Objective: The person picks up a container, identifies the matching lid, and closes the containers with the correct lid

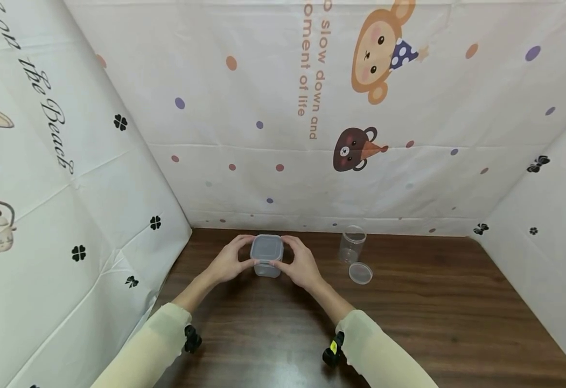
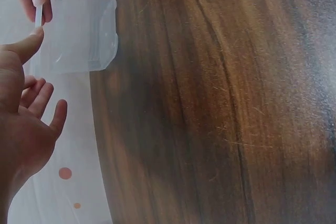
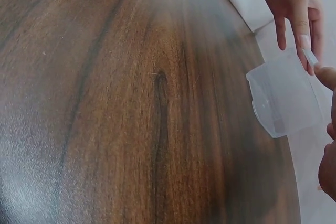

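A clear, square plastic container (image 1: 267, 271) stands near the back edge of the table, with its translucent lid (image 1: 266, 248) over its top. On the lid's left side, my left hand (image 1: 231, 261) grips the rim, thumb at the near corner and fingers toward the far corner. My right hand (image 1: 303, 265) grips the opposite side in the same way. In the left wrist view the thumb tip meets the thin lid edge, above the container wall (image 2: 79, 35). From the right wrist, the container (image 3: 286, 95) shows beside both hands, its inside looking bare through the clear wall.
To the right, a clear round jar (image 1: 352, 245) stands by the back wall, with a round lid (image 1: 361, 273) lying flat in front of it. The brown wood-grain table (image 1: 433, 302) is bordered by white printed cloth (image 1: 263, 178) at the back and both sides.
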A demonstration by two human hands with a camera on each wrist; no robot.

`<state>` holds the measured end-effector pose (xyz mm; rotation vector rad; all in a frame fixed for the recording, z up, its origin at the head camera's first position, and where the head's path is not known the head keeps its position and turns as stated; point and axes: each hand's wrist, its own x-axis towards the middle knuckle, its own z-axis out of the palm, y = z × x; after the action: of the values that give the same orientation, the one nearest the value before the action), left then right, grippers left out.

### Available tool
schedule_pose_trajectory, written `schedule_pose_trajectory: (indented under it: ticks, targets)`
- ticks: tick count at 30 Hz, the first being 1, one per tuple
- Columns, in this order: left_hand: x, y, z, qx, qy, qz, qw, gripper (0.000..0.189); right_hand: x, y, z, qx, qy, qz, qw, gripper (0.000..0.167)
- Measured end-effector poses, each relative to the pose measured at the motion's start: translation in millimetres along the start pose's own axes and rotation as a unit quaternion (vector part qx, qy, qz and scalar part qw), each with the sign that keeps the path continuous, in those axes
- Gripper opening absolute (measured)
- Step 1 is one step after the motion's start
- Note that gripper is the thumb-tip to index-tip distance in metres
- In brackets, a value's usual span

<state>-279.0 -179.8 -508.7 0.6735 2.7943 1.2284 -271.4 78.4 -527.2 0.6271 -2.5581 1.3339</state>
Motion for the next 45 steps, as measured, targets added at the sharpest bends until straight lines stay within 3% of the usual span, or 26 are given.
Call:
schedule_pose_trajectory:
  ticks: [21,45]
  targets:
    - [-0.7,-5.0,7.7,-0.017,-0.012,-0.007,0.9998,0.067,-4.9,6.9,6.2,0.003,-0.003,0.026,0.9997,0.075]
    - [-2.8,-4.1,12.1,-0.016,0.007,-0.02,0.9996,0.065,-5.9,6.6,4.4,-0.005,-0.023,0.033,0.9992,0.072]
